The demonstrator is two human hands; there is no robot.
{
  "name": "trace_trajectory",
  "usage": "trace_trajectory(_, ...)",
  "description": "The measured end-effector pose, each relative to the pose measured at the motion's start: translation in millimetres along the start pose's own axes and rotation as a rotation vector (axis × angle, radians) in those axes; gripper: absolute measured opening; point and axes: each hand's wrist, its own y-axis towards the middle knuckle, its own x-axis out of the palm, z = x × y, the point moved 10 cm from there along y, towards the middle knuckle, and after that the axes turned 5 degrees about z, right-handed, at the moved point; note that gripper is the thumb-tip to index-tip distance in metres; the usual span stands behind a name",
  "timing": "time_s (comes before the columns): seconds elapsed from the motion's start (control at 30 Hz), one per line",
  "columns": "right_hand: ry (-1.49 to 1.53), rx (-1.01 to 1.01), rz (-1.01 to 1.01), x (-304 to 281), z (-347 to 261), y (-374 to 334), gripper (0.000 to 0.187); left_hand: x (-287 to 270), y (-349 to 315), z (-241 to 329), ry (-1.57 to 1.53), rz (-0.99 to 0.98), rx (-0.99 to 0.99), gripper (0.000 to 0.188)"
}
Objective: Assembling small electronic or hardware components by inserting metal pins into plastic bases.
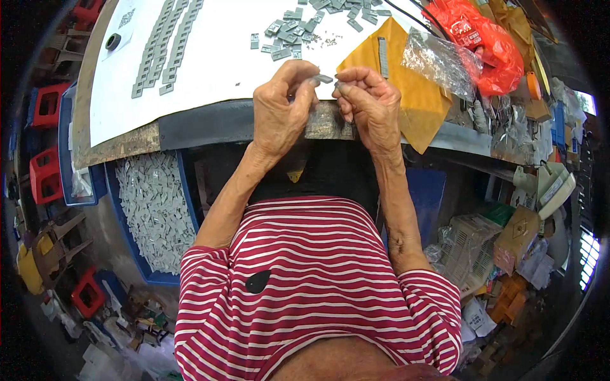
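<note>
My left hand (284,109) is closed in a pinch at the table's front edge. Between its thumb and forefinger sticks out a small flat grey plastic piece (324,79). Close beside it my right hand (372,105) also pinches, its fingertips just right of the piece. Whatever those fingertips hold is too small or hidden to make out. Beyond the hands lies a loose pile of similar grey pieces (289,35), with tiny brass-coloured bits (325,40) scattered next to it. Several grey pieces stand in long rows (166,44) at the left on the white sheet (210,76).
A yellow padded envelope (416,117) overhangs the table edge at right, bearing a short grey strip (382,57) and clear plastic (438,60). Behind sits a red plastic bag (499,60). Below the table at left, a blue bin (121,209) holds many grey pieces.
</note>
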Motion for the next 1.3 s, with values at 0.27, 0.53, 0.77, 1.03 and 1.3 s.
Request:
trace_trajectory(0.27,-0.113,0.015,0.081,-7,1,-1,0.014,-4,-2,-6,-0.074,-0.004,-0.002,0.013)
trace_trajectory(0.53,-0.444,-0.068,0.134,4,-6,0,0.013,-3,-1,-24,-0.238,-0.032,-0.202,0.011)
trace_trajectory(0.77,-0.859,-0.492,0.118,30,-28,-10,0.01,-4,1,-29,-0.286,-0.042,-0.247,0.019)
trace_trajectory(1.03,-1.001,-0.817,-0.093,55,-36,-23,0.017,-5,4,-34,-0.298,-0.063,-0.24,0.02)
trace_trajectory(1.3,-0.797,-0.505,-0.016,31,-29,-14,0.009,-1,3,-32,-0.321,-0.095,-0.222,0.017)
